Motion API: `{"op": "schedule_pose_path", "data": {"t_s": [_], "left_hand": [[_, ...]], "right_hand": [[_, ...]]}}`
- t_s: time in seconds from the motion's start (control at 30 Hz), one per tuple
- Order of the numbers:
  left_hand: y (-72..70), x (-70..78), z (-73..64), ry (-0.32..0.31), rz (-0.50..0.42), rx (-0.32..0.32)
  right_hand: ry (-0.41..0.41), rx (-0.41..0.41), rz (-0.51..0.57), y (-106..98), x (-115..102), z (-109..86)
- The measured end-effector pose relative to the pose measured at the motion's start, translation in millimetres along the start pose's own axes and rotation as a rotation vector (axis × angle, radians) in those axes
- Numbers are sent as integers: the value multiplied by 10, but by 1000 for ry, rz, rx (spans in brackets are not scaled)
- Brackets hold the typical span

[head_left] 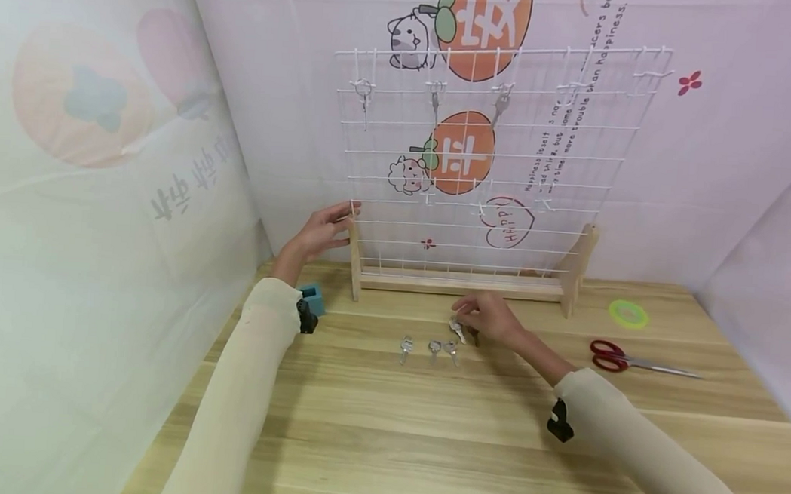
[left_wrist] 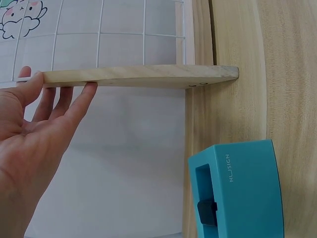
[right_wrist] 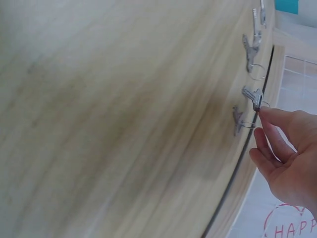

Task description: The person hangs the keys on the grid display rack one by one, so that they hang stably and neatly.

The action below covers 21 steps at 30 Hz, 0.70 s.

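Observation:
A white wire grid rack (head_left: pixel 408 155) stands at the back of the table between wooden side supports. My left hand (head_left: pixel 318 233) holds the upper end of the left wooden support (left_wrist: pixel 143 75), its thumb and fingers around the edge. At the rack's foot, my right hand (head_left: pixel 493 317) pinches a silver key (right_wrist: pixel 254 97) by its ring end. Another key (right_wrist: pixel 237 119) lies beside the fingertips. Several more keys (head_left: pixel 434 347) lie on the table to the left. Three keys on rings hang from the grid's upper hooks, among them the leftmost key (head_left: pixel 365 108).
A teal box (left_wrist: pixel 250 188) with a slot sits by the left support. Red-handled scissors (head_left: pixel 611 357) and a round yellow-green item (head_left: pixel 628 313) lie to the right on the wooden table (head_left: pixel 424 438). Printed white cloth (head_left: pixel 295 112) lines the back and sides.

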State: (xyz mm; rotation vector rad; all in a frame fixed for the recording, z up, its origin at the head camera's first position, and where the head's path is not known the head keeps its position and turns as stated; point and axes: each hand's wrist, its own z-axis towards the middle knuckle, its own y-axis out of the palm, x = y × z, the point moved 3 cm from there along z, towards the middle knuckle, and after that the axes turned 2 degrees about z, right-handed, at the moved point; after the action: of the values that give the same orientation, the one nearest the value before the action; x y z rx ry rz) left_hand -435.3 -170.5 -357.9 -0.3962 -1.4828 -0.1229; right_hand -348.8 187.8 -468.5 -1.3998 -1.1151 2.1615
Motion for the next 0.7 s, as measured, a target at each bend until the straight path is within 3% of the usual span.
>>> {"op": "schedule_pose_path", "data": {"t_s": [0.13,0.47,0.7], "left_hand": [[4,-10,9,-7,-11,11],[5,-1,-2,-12,-11,6],[9,12,-13,-3,-18,-3]], "right_hand": [[15,6,-9,-51,-78,1],[-135,64,-49,-213,-177,10],[-163,83,-41,-414,-240,18]]}}
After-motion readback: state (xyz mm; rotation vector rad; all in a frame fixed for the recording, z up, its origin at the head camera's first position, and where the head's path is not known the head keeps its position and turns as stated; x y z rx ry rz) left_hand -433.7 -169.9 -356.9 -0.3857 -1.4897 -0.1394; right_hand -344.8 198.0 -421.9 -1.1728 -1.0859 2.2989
